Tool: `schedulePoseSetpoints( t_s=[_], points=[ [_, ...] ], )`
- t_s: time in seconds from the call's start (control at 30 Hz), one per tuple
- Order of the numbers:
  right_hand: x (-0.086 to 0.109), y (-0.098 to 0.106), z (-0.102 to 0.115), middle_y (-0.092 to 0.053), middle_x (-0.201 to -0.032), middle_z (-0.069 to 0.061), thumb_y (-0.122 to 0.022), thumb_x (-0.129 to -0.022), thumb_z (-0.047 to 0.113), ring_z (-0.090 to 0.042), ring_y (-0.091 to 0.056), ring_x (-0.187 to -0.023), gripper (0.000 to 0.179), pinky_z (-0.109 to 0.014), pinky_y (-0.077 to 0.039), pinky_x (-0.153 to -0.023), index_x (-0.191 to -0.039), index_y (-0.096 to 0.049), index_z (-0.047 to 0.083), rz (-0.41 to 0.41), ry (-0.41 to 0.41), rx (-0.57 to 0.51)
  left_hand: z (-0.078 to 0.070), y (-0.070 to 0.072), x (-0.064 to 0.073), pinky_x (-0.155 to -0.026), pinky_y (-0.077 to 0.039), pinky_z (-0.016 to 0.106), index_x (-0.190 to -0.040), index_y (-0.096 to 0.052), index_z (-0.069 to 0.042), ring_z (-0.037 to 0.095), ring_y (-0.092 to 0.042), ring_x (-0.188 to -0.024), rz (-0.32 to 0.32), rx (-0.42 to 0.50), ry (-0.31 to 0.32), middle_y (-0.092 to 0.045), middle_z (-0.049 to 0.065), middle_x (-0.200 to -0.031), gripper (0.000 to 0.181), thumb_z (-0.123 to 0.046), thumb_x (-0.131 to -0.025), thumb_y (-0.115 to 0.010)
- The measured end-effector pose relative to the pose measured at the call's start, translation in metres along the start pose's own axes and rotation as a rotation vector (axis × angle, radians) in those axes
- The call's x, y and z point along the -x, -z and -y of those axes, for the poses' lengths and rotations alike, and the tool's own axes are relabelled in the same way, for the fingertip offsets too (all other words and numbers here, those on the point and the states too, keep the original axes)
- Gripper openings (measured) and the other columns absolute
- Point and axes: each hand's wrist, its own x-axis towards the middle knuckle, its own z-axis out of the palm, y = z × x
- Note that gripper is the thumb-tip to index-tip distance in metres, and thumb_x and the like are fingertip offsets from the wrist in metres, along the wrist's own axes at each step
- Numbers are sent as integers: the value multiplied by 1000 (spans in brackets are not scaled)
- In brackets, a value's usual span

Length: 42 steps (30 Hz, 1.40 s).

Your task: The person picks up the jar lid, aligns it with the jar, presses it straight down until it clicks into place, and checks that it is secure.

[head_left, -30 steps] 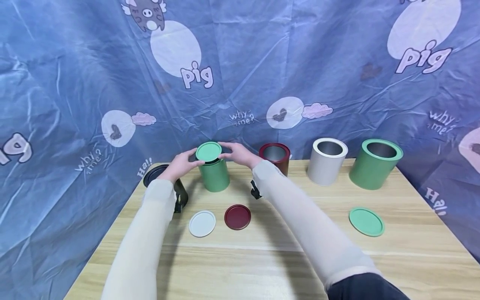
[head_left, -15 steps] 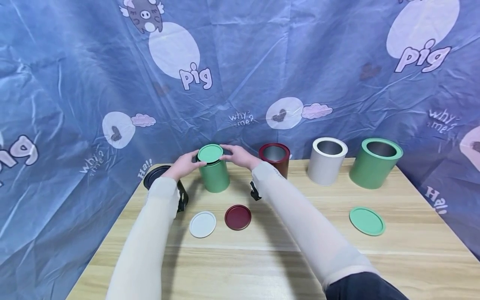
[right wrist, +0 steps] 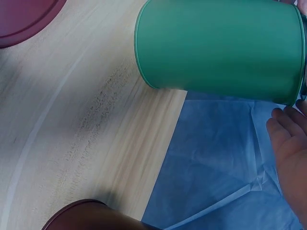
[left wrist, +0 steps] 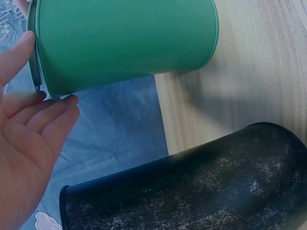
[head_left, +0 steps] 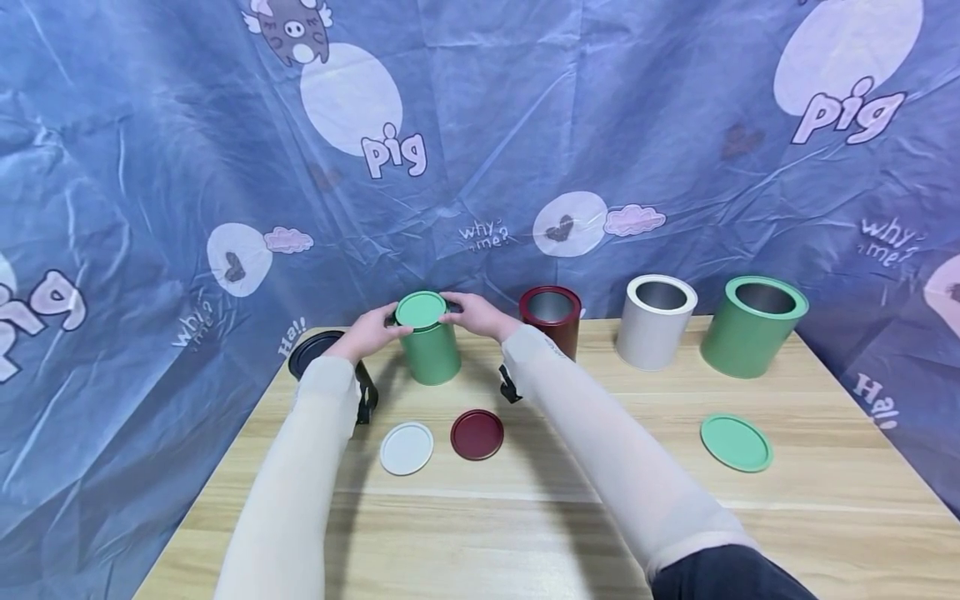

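Observation:
A green can (head_left: 432,358) stands upright at the back of the table, with a light green lid (head_left: 421,309) on its mouth. My left hand (head_left: 370,332) holds the lid's left edge, thumb in front and fingers behind. On the opposite edge my right hand (head_left: 480,316) holds it the same way. In the left wrist view a thin gap shows between the lid and the rim of the can (left wrist: 129,38). Most of the lid is out of frame in the right wrist view, where fingertips (right wrist: 283,117) lie beside the rim.
A black can (left wrist: 192,191) stands left of the green one, partly behind my left arm. Rightward stand a dark red can (head_left: 567,332), a white can (head_left: 649,337) and a wider green can (head_left: 746,342). White (head_left: 407,448), dark red (head_left: 477,434) and green (head_left: 737,442) lids lie on the table (head_left: 562,533).
The lid has come down from just above the can onto its mouth, shifting slightly right. Both hands have lowered with it. The other cans and lids have stayed put.

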Motion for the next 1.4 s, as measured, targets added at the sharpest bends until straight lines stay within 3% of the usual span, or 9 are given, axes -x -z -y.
schedulePoseSetpoints(
  t_s=[0.6,1.13,1.4],
  points=[
    [0,1,5,-49,-145,-15,-63,-94,19,-26,-47,-134,56,-34,-37,-113,-144,-44,3,42,-50,-86,0,-1,1,-116,-28,51,-151,-20,7,43,-33,-139,52,32,36,-32,31,-150,76,-34,-97,-55],
    [-2,0,5,-48,-146,-11,-64,-92,24,-25,-44,-136,57,-37,-35,-114,-145,-45,11,31,-135,-94,-6,0,1,-119,-20,50,-152,-16,6,40,-21,-145,83,62,73,-21,25,-157,75,-31,-98,-53],
    [-2,0,8,-49,-144,-12,-66,-90,26,-26,-45,-135,57,-37,-37,-113,-143,-48,12,0,-167,-104,-1,-3,1,-118,-23,50,-153,-17,2,41,-27,-143,58,125,77,-26,27,-155,74,-33,-98,-53]
  ],
)
